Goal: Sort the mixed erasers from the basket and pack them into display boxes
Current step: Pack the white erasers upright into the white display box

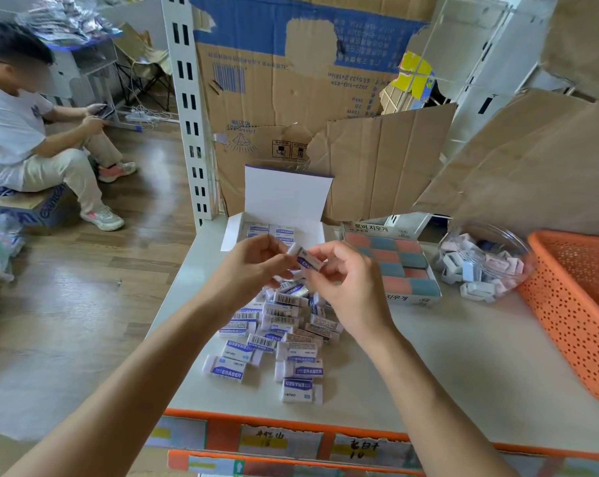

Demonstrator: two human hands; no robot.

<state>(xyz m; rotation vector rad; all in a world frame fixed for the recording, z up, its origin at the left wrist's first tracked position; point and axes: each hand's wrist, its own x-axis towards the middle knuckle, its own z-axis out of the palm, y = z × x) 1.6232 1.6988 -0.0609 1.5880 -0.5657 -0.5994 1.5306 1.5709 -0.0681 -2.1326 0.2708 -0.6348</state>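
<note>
Both of our hands meet above the pile: our left hand [253,261] pinches the far end of a single white eraser [308,260] with a blue ERASER sleeve, and our right hand [346,270] pinches its near-right end, so the piece is held between the two, lifted clear of the shelf [463,373]. Below and near us lies the loose heap of matching erasers [284,335], some label up, some showing barcodes, spread over the middle of the shelf. Just beyond the hands stands the open white display box [284,232], its lid flap upright, with a few of the same blue-sleeved erasers already laid flat along its far side. To the right of it sits a second box of pink and teal erasers [394,266], which looks full, then a clear tub of small pastel pieces [480,266], and at the far right the orange basket [573,315]. We judge the sorting to be largely done and the packing of the white box to be the step in hand, still early given the size of the heap. The next move, we think, calls for turning this eraser label up and square to the rows, then setting it down snug against those already in the box.
</note>
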